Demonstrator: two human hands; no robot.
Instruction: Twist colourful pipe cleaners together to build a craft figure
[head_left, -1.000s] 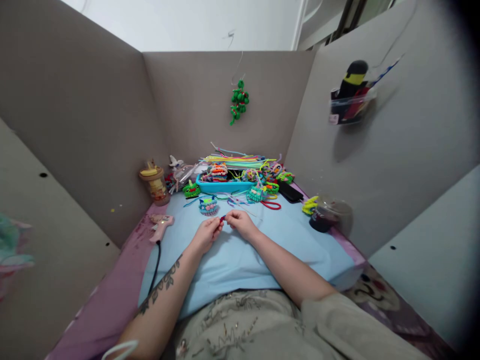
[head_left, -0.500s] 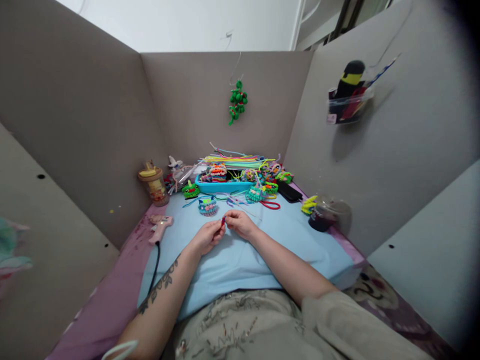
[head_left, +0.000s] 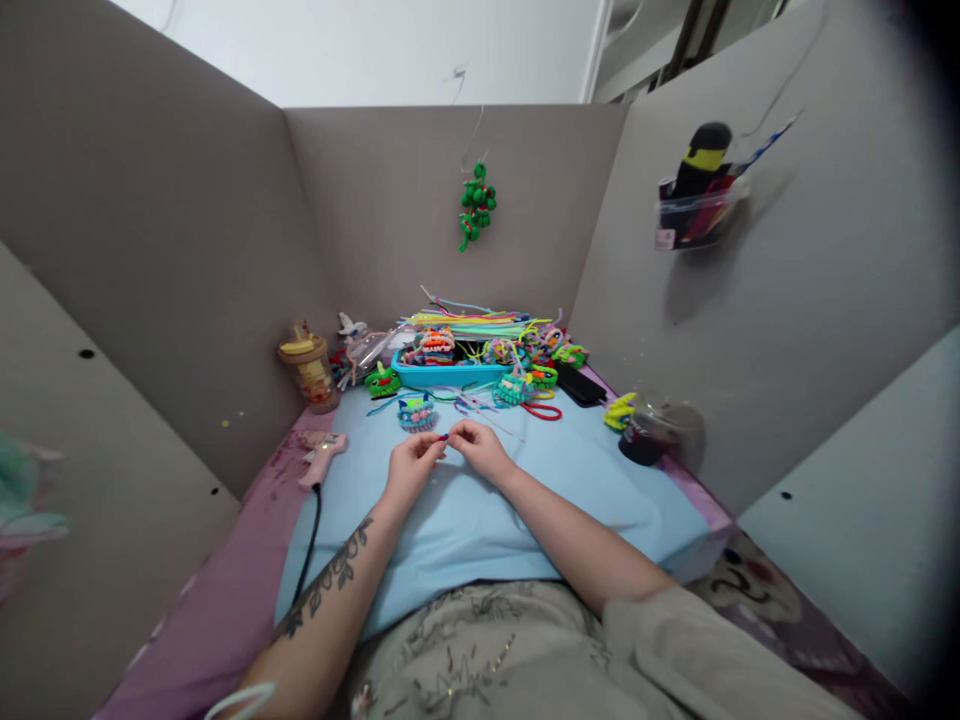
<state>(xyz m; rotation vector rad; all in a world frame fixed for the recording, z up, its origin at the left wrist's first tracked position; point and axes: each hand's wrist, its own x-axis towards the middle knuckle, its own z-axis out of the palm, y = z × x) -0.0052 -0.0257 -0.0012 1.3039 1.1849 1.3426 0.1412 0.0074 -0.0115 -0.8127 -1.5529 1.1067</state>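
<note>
Both hands meet above the light blue cloth [head_left: 540, 520], fingertips nearly touching. A tiny red and dark-blue piece [head_left: 444, 437], too small to make out closely, is pinched between them. My left hand [head_left: 412, 465] grips it between thumb and fingers. My right hand [head_left: 482, 450] is closed in a pinch at the piece's other side. Just beyond my hands sits a small blue fuzzy figure [head_left: 417, 413] with pointed ears. Loose thin strands and a red loop [head_left: 541, 411] lie farther back.
A blue tray [head_left: 450, 377] holds fuzzy figures, with colourful pipe cleaners [head_left: 480, 322] behind. At left are a pink glue gun [head_left: 322, 458] and a lidded cup [head_left: 309, 372]. A black phone-like object [head_left: 580, 384] and dark tub [head_left: 643, 442] are at right. Panels surround the table.
My left hand has turned, its fingers drawn up around the small piece, so less of the piece shows. My right hand stays at nearly the same place.
</note>
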